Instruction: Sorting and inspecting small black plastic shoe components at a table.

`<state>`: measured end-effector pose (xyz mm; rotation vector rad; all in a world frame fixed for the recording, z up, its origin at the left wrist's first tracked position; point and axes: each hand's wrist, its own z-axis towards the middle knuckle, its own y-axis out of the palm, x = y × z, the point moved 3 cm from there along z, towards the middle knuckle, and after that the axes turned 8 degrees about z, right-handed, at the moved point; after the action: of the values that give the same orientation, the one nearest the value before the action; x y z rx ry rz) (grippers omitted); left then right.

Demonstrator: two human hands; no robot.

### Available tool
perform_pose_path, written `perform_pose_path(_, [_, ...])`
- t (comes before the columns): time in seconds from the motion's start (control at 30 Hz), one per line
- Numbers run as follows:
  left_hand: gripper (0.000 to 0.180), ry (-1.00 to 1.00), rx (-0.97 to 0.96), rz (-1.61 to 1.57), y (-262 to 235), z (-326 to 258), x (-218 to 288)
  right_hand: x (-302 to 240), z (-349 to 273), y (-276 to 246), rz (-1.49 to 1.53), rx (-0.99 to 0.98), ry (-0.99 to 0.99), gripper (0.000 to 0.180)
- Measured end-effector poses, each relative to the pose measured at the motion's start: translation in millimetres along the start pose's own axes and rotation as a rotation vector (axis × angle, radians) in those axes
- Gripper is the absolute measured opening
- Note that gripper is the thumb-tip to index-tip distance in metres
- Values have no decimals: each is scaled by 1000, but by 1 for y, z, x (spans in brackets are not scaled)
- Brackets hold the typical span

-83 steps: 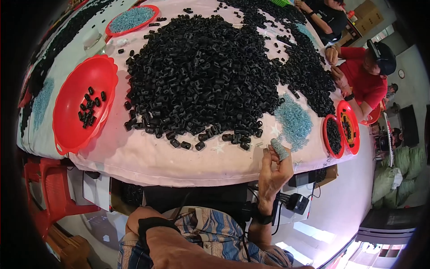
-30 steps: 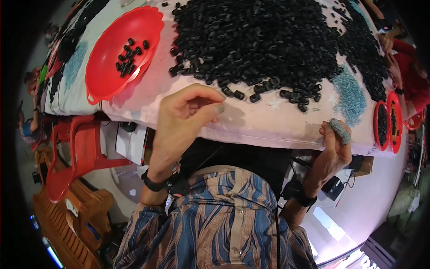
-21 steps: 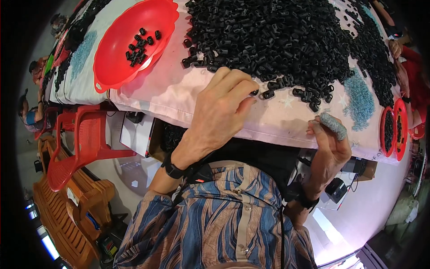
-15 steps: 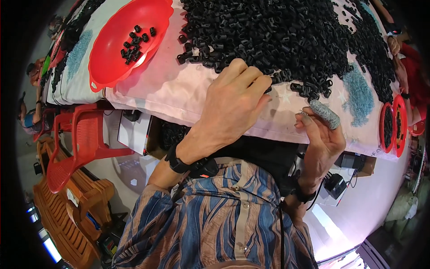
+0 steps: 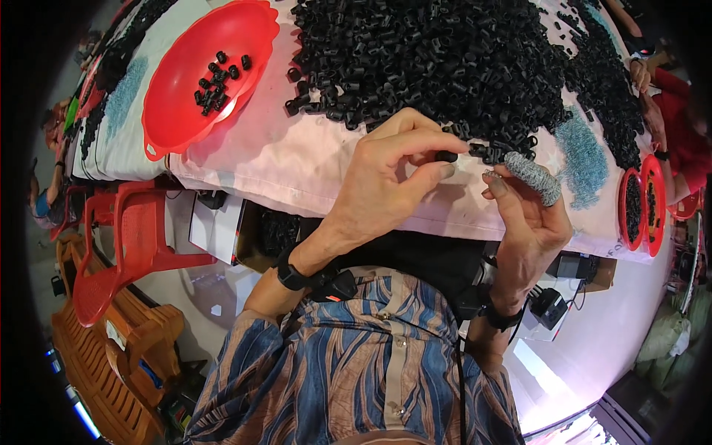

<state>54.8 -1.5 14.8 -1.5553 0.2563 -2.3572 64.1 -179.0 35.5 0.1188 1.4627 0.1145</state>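
Between the thumb and fingers of my left hand is a small black plastic piece, held just above the cloth at the near edge of the pile. My right hand faces it from the right, its thumb and fingers pinched on a tiny silvery piece, too small to make out well. A grey knitted sleeve covers one finger of that hand. Beyond both hands spreads a big heap of black plastic pieces, with a few strays next to my right fingertips.
A red scalloped bowl with several black pieces stands at the left. Patches of small blue-grey bits lie on the pale cloth. More red bowls are by a person in red. A red chair stands at left.
My left hand has moved off the heap's edge toward my right hand, and the black plastic piece now shows between its fingers. The right hand has hardly moved.
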Motion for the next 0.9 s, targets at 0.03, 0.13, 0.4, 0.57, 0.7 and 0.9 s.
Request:
perform_pose_path(0.03, [29, -116, -8, -173, 1, 0, -2, -2, 1, 1, 2, -16, 1, 27])
perform_pose_path(0.13, [27, -346, -61, -515, -2, 6, 0, -3, 4, 4, 37, -31, -25, 27])
perform_pose_path(0.4, [21, -489, -123, -1019, 3, 7, -15, -5, 4, 13, 181, -98, -77, 24])
perform_pose_path(0.57, [21, -633, -103, -1060, 8, -5, -19, 5, 1, 13, 188, -135, -1, 24])
perform_pose_path(0.7, [19, -632, -91, -993, 10, -10, -16, 9, 1, 13, 123, -154, -92, 22])
perform_pose_path(0.9, [21, -626, -130, -856, 9, -13, -13, 3, 1, 10, -176, -143, -289, 21])
